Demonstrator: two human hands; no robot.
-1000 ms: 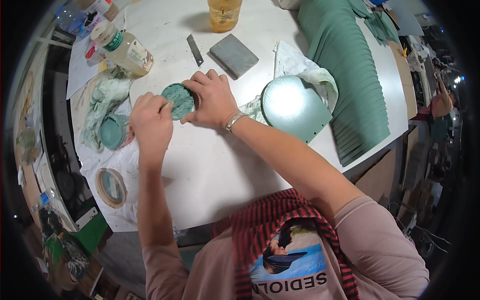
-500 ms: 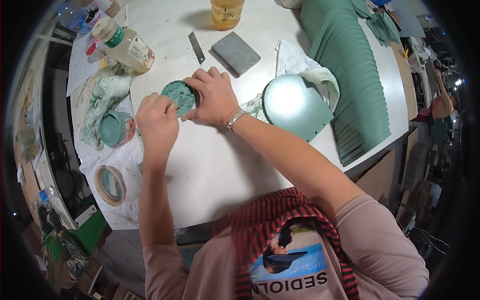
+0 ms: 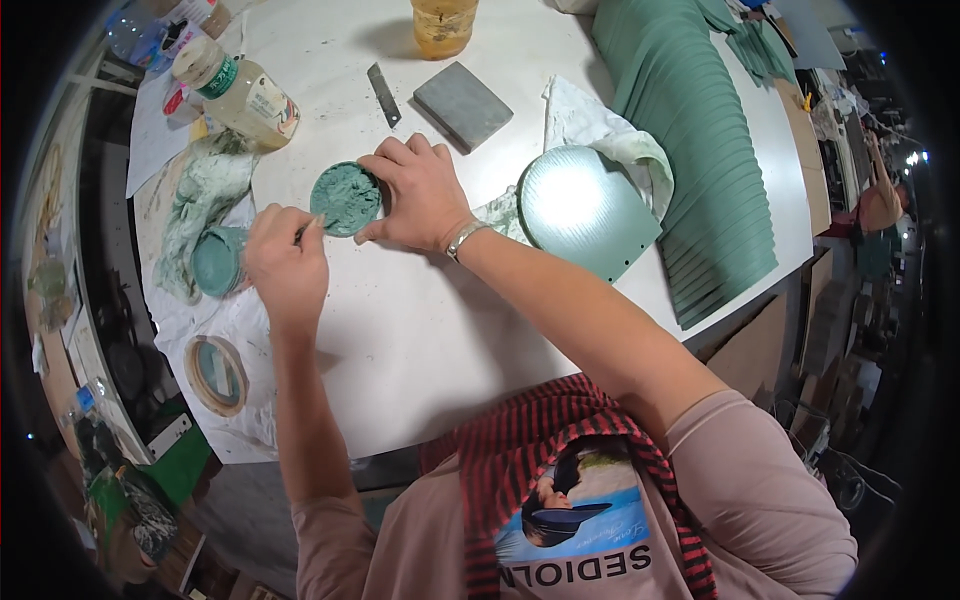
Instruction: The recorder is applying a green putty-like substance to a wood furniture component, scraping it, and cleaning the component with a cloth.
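Note:
A shallow round dish of lumpy green paste [image 3: 345,199] sits on the white table. My right hand [image 3: 418,195] is curved around the dish's right side, thumb at the near edge and fingers at the far edge. Just left of the dish, my left hand [image 3: 285,255] is closed, its fingertips apart from the paste. A small dark bit shows between its fingers; what it holds is mostly hidden. Partly behind that hand stands a jar of smooth green paste [image 3: 216,262]. Nearer to me lies a round lid [image 3: 216,375] with a pale rim.
Beyond the dish are a dark blade [image 3: 384,96] and a grey block [image 3: 463,106]. A cloudy bottle [image 3: 252,105] stands far left beside a stained cloth [image 3: 208,185]. To the right are a green rounded plate [image 3: 585,210], a white cloth [image 3: 590,120] and overlapping green strips [image 3: 690,160].
My left hand has drawn back left and slightly nearer, away from the dish, uncovering more of the paste. The right hand stays around the dish; the whole view has shifted slightly.

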